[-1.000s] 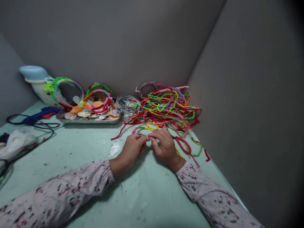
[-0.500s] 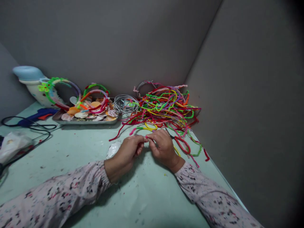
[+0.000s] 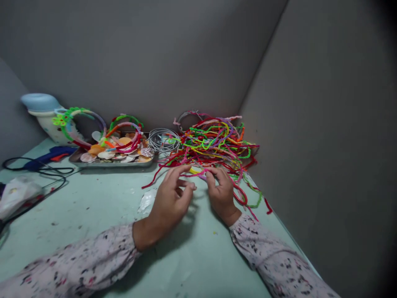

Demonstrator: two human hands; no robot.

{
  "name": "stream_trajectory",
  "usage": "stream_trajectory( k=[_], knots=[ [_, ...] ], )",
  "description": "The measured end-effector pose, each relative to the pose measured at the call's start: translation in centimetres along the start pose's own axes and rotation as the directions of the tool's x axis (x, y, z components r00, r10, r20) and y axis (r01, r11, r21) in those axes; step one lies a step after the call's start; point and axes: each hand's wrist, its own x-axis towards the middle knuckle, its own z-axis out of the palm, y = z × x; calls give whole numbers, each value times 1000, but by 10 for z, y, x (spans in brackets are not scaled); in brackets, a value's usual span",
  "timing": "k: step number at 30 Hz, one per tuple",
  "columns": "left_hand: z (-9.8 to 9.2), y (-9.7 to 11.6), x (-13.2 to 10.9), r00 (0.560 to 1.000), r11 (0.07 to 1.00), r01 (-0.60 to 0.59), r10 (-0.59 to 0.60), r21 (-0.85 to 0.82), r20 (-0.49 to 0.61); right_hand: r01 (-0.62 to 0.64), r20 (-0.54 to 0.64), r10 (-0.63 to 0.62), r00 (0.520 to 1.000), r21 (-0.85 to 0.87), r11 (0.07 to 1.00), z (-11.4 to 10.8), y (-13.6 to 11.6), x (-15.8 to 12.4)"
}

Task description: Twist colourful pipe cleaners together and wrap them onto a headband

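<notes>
My right hand (image 3: 222,193) pinches a pink pipe cleaner (image 3: 198,174) between thumb and fingertips; its free end points left toward my other hand. My left hand (image 3: 171,202) is held just to the left, thumb and fingers apart, with nothing between them. Yellow and purple fuzzy pieces show behind the pink one, and I cannot tell whether they are joined to it. Beside my right hand lie scissors with red handles (image 3: 243,195), partly covered by the hand. A large tangled pile of coloured pipe cleaners (image 3: 217,140) spreads behind both hands.
A metal tray (image 3: 114,164) of seashells (image 3: 107,155) stands back left, with pipe-cleaner-wrapped hoops (image 3: 98,118) on it. Coiled grey wire (image 3: 164,140) sits between tray and pile. Farther left are a blue glue gun (image 3: 46,157), a black cord (image 3: 58,177) and a white container with blue lid (image 3: 40,101).
My hands have moved apart. The left has let go and opened, shifting slightly down, while the right has drawn a little to the right, still pinching the pink pipe cleaner.
</notes>
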Motion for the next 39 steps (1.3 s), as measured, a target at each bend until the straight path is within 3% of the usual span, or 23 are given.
stream_trajectory(
  k=[1,2,3,4,5,6,8,11,13,17,22,28,39],
  knots=[
    [-2,-1,-2,981,978,-190,192,82,-21,-34,-15,35,999,12,999,0,2,0],
    [-4,-3,-3,934,922,-356,357,154,21,-63,-26,64,998,23,998,0,4,1],
    [-6,-5,-3,861,841,-508,490,188,133,-86,-34,87,996,33,996,0,5,1],
    [-6,-8,-2,782,760,-615,552,211,290,-103,-41,105,994,42,994,0,7,1],
    [-7,-10,1,733,700,-665,542,262,412,-115,-45,118,992,53,992,0,7,1],
    [-6,-14,5,730,671,-664,487,331,479,-124,-46,127,991,65,990,0,7,1],
    [-4,-21,16,782,668,-599,367,442,504,-131,-44,135,990,87,988,0,7,1],
    [3,-32,32,878,757,-431,227,491,421,-124,-20,127,992,100,987,-1,4,1],
    [8,-37,39,932,851,-315,194,421,305,-111,22,109,994,105,988,-1,2,1],
    [13,-40,43,965,973,-197,170,124,200,-75,85,67,994,101,992,0,0,-1],
    [10,-42,43,977,989,-130,139,-64,164,0,145,-11,989,76,997,0,-5,-3],
    [8,-51,43,980,996,-47,62,-81,191,-33,166,21,986,73,997,0,-7,-5],
    [5,-53,44,971,981,-84,121,-178,209,-49,206,34,978,71,996,1,-6,-5]
  ],
)
